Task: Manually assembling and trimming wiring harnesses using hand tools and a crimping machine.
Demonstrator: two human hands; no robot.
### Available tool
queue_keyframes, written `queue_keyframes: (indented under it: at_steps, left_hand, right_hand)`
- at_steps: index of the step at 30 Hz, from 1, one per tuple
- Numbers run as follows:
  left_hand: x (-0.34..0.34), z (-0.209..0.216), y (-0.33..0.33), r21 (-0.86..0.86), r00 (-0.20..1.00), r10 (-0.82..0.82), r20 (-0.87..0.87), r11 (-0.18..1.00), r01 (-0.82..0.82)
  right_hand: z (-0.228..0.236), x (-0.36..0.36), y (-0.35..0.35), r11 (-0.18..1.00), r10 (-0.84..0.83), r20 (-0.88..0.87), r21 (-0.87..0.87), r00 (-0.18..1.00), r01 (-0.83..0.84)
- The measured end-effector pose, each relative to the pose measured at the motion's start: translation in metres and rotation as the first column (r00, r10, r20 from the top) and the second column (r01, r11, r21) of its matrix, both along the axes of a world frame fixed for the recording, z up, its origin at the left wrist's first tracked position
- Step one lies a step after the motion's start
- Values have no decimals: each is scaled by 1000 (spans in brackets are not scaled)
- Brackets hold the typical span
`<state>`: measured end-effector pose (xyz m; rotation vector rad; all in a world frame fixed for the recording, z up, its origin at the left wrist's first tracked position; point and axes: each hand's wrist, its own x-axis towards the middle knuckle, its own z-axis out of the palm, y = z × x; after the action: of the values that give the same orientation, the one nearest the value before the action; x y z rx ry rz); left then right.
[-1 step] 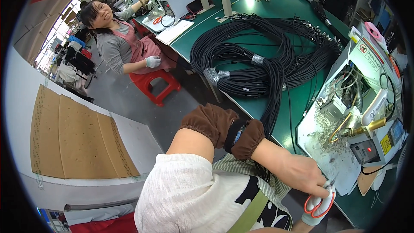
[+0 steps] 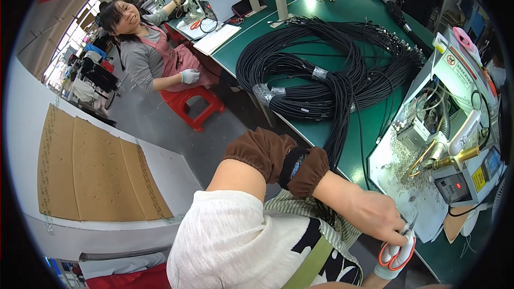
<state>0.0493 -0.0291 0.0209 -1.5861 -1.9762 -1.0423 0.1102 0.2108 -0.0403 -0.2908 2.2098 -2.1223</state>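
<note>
My bare left hand (image 2: 375, 215) reaches across to the right with its fingers curled closed. Its fingertips meet the gloved fingers of my right hand (image 2: 390, 272), and what they pinch, if anything, is hidden. A white glove covers my right hand, which grips a pair of scissors (image 2: 410, 246) with red-orange handle loops. The narrow metal blades point up, beside the front edge of the green table (image 2: 350, 163). Behind my left arm, a large coil of black cables (image 2: 300, 101) lies on the table, with a bundle of strands hanging over the edge toward my lap.
A machine (image 2: 455, 75) with a brass nozzle and a scrap-strewn white tray (image 2: 399, 192) stands at the right. On a red stool (image 2: 195, 108) at the left sits a co-worker (image 2: 155, 56) in a pink apron. Cardboard (image 2: 101, 171) covers a white panel at lower left.
My left hand has shifted very slightly, and the scissor blades show a little more above the fingers. Everything else looks the same.
</note>
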Motion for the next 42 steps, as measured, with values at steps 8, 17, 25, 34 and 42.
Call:
queue_keyframes:
  at_steps: [8, 17, 25, 34, 42]
  left_hand:
    - [-9, 9, -1, -57, 978, 17, -206, 998, -30]
    - [-11, 10, 7, 20, 934, -296, 201, 954, 298]
    - [-14, -10, -31, 180, 427, -301, 853, 936, 301]
    - [5, 25, -41, 9, 251, 47, 967, 976, -218]
    - [-16, 0, -44, 32, 287, 90, 954, 918, -396]
  right_hand:
    - [10, 12, -12, 947, -230, -101, 204, 968, 246]
    - [42, 11, -26, 999, -11, 173, 46, 985, 3]
    - [74, -8, -76, 998, -56, 480, -11, 875, 70]
    - [76, -22, -98, 814, -157, -407, 462, 900, 351]
    - [73, -42, -103, 599, 14, -462, 714, 887, 363]
